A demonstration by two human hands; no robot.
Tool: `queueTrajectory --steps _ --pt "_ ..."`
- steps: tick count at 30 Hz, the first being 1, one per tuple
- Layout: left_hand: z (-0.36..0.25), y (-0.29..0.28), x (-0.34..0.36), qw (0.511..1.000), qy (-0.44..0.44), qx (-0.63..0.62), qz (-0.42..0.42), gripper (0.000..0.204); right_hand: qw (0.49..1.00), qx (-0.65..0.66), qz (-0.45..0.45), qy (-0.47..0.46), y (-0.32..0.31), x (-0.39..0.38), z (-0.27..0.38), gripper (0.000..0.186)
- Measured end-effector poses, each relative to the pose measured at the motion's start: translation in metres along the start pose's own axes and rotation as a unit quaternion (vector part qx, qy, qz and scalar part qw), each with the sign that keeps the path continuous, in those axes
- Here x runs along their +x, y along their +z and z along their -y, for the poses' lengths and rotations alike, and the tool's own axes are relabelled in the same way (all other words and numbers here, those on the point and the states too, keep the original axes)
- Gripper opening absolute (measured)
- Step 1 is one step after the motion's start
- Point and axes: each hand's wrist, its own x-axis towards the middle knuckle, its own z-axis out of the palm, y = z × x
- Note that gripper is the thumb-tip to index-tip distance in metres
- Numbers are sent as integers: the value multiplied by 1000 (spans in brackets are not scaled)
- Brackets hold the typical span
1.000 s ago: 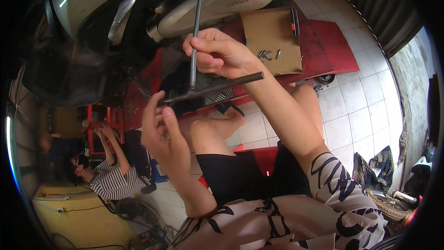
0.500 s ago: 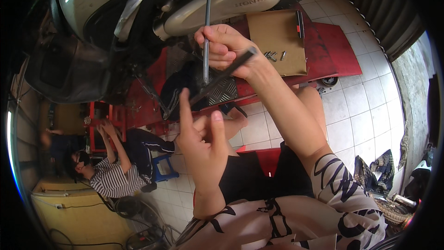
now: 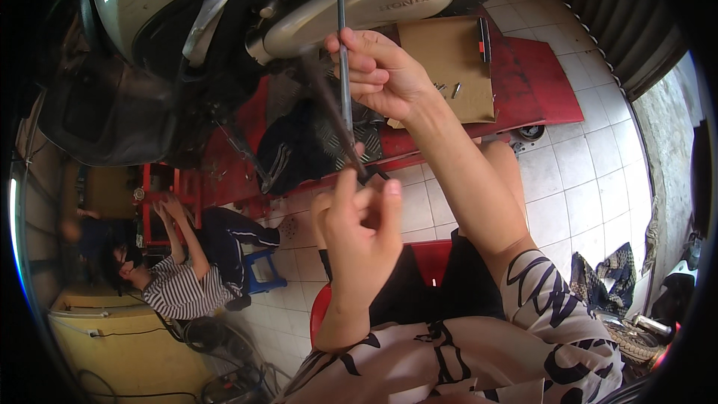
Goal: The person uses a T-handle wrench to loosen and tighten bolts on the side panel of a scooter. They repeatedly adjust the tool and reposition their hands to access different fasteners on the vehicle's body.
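My right hand (image 3: 389, 75) is closed around the long steel shaft of a T-handle wrench (image 3: 346, 108), thumb and fingers wrapped lightly on it. The shaft's far end reaches up to the silver side cover (image 3: 359, 22) of a scooter; its tip is hidden from sight. The wrench's dark crossbar (image 3: 329, 97) is blurred by motion and slants across the near end of the shaft. Beside the bar's lower end is my left hand (image 3: 359, 243), thumb raised and index finger stretched out. Its fingers are apart, with no grip visible.
Several small bolts (image 3: 457, 90) lie on cardboard (image 3: 449, 45) on the red lift platform (image 3: 538, 78). Dark cloth (image 3: 292, 142) rests near the scooter's stand. At left, another person in a striped top (image 3: 191, 288) works beside a red rack (image 3: 161, 206). A blue stool (image 3: 265, 273) stands there.
The crossbar has swung round the shaft to a different slant. My left hand has moved right and slightly down. My right hand keeps its hold, with the shaft shifted slightly right.
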Motion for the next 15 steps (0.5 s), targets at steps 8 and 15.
queueTrajectory --steps 8,15 --pt "-28 -4 10 994 63 -45 -72 61 999 -24 -43 -11 -9 -3 2 22" --pt "-2 5 -5 992 71 55 92 67 999 10 -47 -14 -8 1 -2 23"
